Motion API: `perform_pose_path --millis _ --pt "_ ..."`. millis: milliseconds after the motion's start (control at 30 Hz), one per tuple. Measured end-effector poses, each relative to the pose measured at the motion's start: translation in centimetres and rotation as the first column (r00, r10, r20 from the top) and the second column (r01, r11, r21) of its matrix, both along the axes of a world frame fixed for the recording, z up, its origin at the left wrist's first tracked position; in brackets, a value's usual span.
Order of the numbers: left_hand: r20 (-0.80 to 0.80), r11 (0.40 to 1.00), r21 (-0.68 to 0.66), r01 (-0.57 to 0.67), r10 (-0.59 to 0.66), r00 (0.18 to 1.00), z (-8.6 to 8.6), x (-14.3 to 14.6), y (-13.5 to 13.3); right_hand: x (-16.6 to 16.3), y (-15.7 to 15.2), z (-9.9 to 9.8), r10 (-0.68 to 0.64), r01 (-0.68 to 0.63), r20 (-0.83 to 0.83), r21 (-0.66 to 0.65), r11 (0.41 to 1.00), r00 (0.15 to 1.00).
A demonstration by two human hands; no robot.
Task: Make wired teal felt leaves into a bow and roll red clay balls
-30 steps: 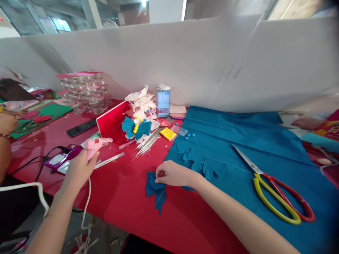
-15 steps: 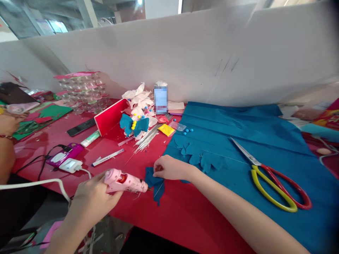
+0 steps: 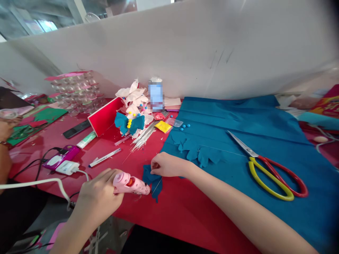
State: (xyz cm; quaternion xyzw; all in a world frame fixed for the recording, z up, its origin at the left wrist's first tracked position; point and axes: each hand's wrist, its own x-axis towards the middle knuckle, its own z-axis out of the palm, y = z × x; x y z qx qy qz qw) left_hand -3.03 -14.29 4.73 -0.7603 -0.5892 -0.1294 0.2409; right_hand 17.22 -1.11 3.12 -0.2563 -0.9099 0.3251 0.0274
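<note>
My left hand [image 3: 102,192] is closed around a pink hot glue gun [image 3: 131,184] with a smudged front end. Its nozzle points right and reaches the edge of a small blue cloth cutout [image 3: 156,193] on the red tabletop. A thin wire [image 3: 158,186] lies across this cutout. My right hand [image 3: 166,165] pinches the cutout's upper part, its fingertips together; whether they also grip the wire is hidden. More blue cutouts [image 3: 196,150] lie just beyond my right wrist, on a large blue cloth [image 3: 225,116].
Scissors [image 3: 267,169] with red and yellow handles lie open on the blue cloth. Behind the hands are a wire bundle [image 3: 144,135], a yellow packet [image 3: 162,126] and a blue butterfly [image 3: 129,123]. A pen [image 3: 104,157] and power strip [image 3: 62,157] lie left. Another person's hand [image 3: 6,127] is far left.
The glue gun has moved right, bringing its nozzle closer to the wire on the cutout. My right hand keeps its pinch. The whole view has shifted slightly.
</note>
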Motion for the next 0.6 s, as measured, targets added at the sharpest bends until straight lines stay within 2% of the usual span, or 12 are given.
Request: perform_pose_path --millis 600 --pt "0.0 1.0 -0.005 0.002 -0.002 1.0 -0.15 -0.02 -0.16 0.03 -0.11 0.11 -0.002 0.002 0.002 0.004 1.0 1.0"
